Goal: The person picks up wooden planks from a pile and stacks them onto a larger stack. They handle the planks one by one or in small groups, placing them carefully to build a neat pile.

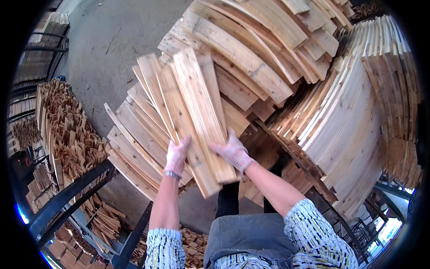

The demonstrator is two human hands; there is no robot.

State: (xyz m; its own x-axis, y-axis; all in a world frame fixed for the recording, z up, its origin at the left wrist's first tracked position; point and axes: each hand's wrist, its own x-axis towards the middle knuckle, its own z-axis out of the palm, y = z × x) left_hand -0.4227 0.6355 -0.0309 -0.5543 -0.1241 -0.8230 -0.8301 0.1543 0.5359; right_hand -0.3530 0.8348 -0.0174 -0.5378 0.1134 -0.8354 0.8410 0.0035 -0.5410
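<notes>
Both hands wear pale pinkish work gloves and grip a loose bundle of long wooden boards point(197, 103) in front of me. My left hand point(177, 155) is closed round the bundle's left edge, its thumb on top. My right hand point(232, 151) clasps the right edge near the close end, thumb lying over the top board. The boards fan slightly and their far ends blur. Under them spreads a pile of wooden boards point(139, 143), partly hidden by the bundle and my hands. Fingers beneath the boards are out of sight.
A large heap of boards point(251, 62) lies ahead. Neatly stacked boards point(345, 116) stand at the right. At the left are a stack of short wood strips point(76, 134) and dark metal rails point(71, 197). Grey concrete floor point(116, 31) shows at far left.
</notes>
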